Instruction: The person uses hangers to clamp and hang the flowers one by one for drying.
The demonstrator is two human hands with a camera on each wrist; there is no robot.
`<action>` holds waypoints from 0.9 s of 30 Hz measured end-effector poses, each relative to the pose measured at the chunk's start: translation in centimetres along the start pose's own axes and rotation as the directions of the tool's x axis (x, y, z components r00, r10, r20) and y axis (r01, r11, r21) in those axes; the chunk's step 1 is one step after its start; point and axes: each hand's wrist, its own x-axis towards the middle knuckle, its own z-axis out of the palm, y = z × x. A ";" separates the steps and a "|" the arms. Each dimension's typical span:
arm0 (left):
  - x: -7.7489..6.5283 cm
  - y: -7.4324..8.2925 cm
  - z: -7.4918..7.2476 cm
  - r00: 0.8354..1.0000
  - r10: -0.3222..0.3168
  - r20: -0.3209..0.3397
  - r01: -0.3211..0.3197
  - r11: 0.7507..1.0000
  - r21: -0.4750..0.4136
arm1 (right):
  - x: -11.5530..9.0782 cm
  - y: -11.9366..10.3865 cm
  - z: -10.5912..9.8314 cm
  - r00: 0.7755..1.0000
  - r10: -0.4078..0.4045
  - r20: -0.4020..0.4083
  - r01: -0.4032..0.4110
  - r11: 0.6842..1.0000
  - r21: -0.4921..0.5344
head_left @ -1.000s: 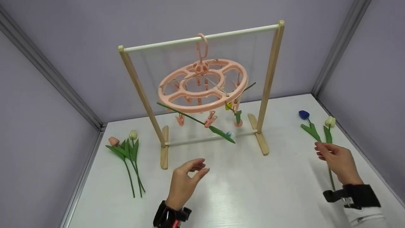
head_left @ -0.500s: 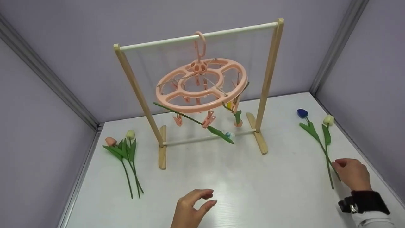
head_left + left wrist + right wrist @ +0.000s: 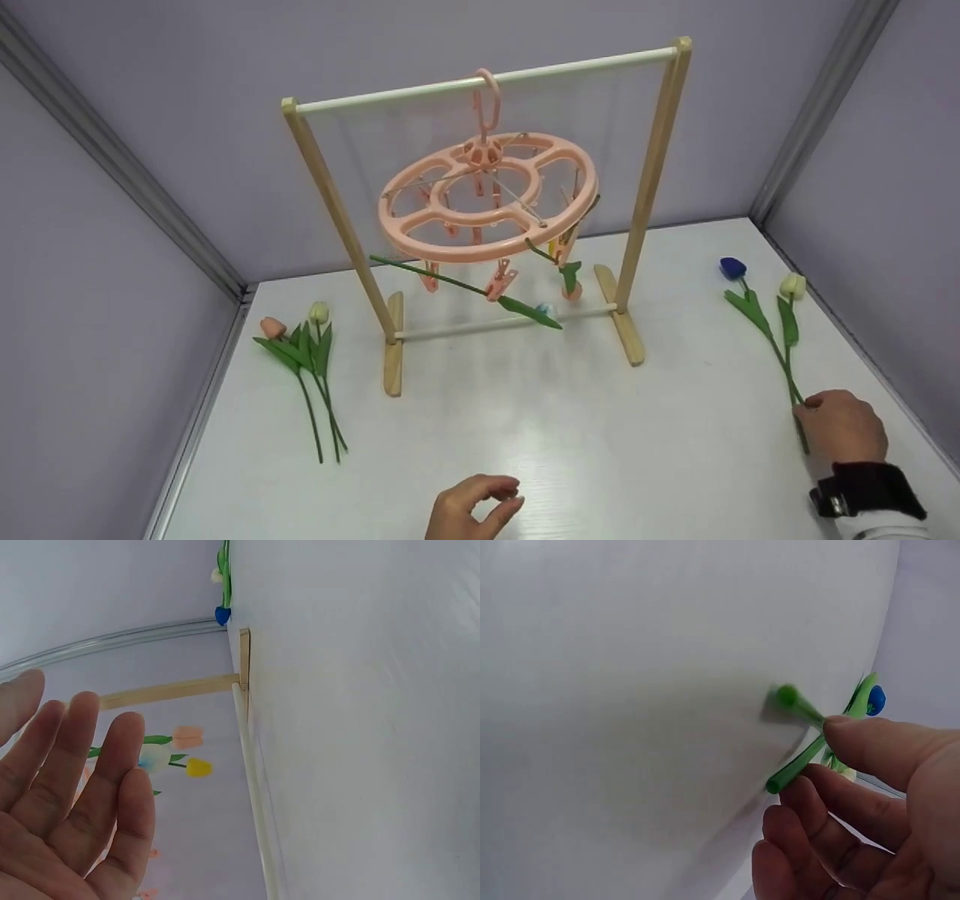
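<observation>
My right hand (image 3: 844, 431) is at the lower stems of a blue tulip (image 3: 733, 268) and a white tulip (image 3: 793, 285), at the table's right. In the right wrist view its thumb and index finger close round the crossed stems; which one takes the grip I cannot tell. The cut end of the blue tulip's stem (image 3: 780, 781) sticks out past the index finger. Near the front middle, my left hand (image 3: 472, 510) holds nothing, its fingers loosely bent and thumb apart from them. In the left wrist view its spread fingers overlap the hanging flowers.
A pink round clip hanger (image 3: 480, 251) hangs from a wooden rack (image 3: 656, 165). One clip holds a green stem (image 3: 431, 275) slantwise; a yellow tulip (image 3: 199, 767) and a peach tulip (image 3: 187, 736) hang too. Several tulips lie at left, including a peach one (image 3: 273, 328).
My right hand has come down toward me along the tulips to their lower stems, and the stems have shifted closer together. My left hand has drawn back toward the front edge.
</observation>
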 end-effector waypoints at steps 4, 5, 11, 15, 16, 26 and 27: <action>0.0 0.1 0.2 1.000 -0.004 0.002 0.004 1.000 -0.003 | -0.1 -0.1 0.1 1.000 0.003 -0.006 -0.003 1.000 -0.001; 0.0 0.1 0.2 1.000 -0.008 0.003 0.008 1.000 -0.004 | -0.2 -0.1 0.1 1.000 0.008 0.000 -0.008 1.000 -0.001; 0.2 0.2 0.0 0.999 -0.049 0.004 0.049 0.999 -0.007 | -0.4 -0.4 0.1 1.000 0.005 0.009 -0.004 1.000 -0.015; 0.2 0.4 -0.2 0.996 -0.092 0.013 0.092 0.996 -0.005 | -0.5 -0.5 0.3 0.999 -0.032 -0.013 0.031 0.999 -0.039; 0.2 0.5 -0.3 0.994 -0.104 0.016 0.104 0.995 -0.007 | -0.6 -0.6 0.4 0.999 -0.041 -0.017 0.041 0.998 -0.041; 0.4 0.7 -0.5 0.991 -0.133 0.013 0.133 0.991 0.017 | -1.9 -1.5 -0.5 0.906 -0.134 -0.400 0.154 0.988 0.017; 0.4 0.7 -0.5 0.992 -0.123 0.008 0.122 0.992 0.022 | -2.0 -1.8 -0.8 0.877 -0.136 -0.460 0.166 0.986 0.026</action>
